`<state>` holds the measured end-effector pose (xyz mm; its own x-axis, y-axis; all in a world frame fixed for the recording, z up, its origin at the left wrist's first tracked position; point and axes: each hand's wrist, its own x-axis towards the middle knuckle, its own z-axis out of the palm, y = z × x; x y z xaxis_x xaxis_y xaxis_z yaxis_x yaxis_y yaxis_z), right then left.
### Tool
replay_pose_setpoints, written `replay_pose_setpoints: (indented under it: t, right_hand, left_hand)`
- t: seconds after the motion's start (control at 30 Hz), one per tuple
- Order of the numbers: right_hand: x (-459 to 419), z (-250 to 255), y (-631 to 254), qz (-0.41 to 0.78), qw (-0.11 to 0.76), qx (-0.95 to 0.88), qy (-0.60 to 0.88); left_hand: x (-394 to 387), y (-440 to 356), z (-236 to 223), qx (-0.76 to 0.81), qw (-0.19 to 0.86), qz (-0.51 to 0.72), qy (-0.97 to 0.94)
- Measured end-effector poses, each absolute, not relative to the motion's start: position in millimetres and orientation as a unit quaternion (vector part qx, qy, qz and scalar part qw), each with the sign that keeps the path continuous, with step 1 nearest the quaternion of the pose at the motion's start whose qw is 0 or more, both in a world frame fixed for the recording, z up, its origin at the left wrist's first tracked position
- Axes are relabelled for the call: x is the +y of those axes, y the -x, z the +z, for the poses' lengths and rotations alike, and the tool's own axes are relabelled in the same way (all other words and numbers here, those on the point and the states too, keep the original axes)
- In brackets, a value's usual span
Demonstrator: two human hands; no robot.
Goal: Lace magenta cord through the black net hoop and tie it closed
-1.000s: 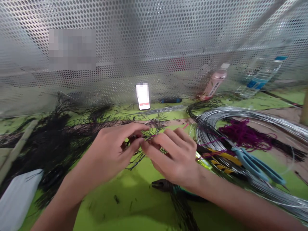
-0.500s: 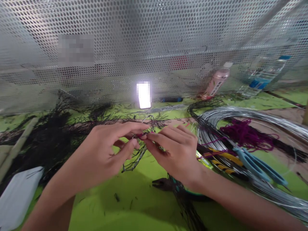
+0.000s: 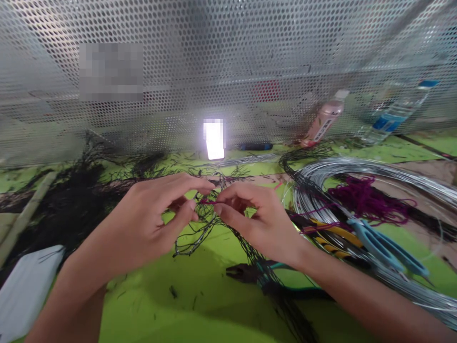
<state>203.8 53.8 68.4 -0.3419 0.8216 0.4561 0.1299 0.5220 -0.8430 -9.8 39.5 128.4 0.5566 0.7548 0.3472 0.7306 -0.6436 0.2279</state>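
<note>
Hands: left hand point(image 3: 153, 214) and right hand point(image 3: 260, 221) are hovering just beside each other above the counter point(image 3: 160, 307), fingertips nearly meeting; the right thumb and forefinger are pinching a purple thread point(image 3: 209, 202), while the left thumb and forefinger are standing apart around its other end, and whether another left finger is gripping it I cannot tell.

Purple thread: it is running between the fingertips, across black wiry strands point(image 3: 194, 245); it is looking light, soft and limp, so pinching close to the crossing is probably giving the best control.

Black wiry strands: they are branching and looping beneath the fingers, seeming thin, springy and easily bent or snagged; their gathered stems are likely offering a surer hold than the loose tips.

Pliers: dark-jawed pliers point(image 3: 246, 274) are lying below the right hand, with a black strand bundle point(image 3: 274, 286) crossing them.

Right side: a silver wire coil point(image 3: 303, 190) is surrounding part of a purple yarn heap point(image 3: 360, 197), and blue-handled scissors point(image 3: 380, 245) are resting near it.

Back: a glowing phone point(image 3: 215, 143) is standing before a perforated metal panel point(image 3: 214, 52).
</note>
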Motion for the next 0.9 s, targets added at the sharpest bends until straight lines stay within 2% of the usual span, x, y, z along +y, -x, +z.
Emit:
replay_pose_setpoints:
  t: [0.23, 0.43, 0.7, 0.8, 0.9]
  right_hand:
    - [55.5, 63.9, -204.4, 0.475, 0.441, -0.692, 0.316]
    - [53.6, 71.3, -206.9, 0.490, 0.419, -0.707, 0.289]
    - [61.2, 94.7, -229.2, 0.572, 0.273, -0.750, 0.191]
    - [66.0, 109.4, -247.8, 0.531, 0.241, -0.792, 0.181]
    - [63.1, 120.7, -276.7, 0.455, 0.244, -0.847, 0.126]
  left_hand:
    - [41.6, 10.0, 130.5, 0.406, 0.012, 0.219, -0.887]
    - [34.3, 7.3, 134.0, 0.378, 0.021, 0.214, -0.901]
    - [34.6, 18.5, 130.3, 0.378, -0.074, 0.165, -0.908]
    - [36.7, 25.6, 131.3, 0.388, -0.065, 0.137, -0.909]
    - [40.2, 30.0, 132.1, 0.402, -0.065, 0.113, -0.906]
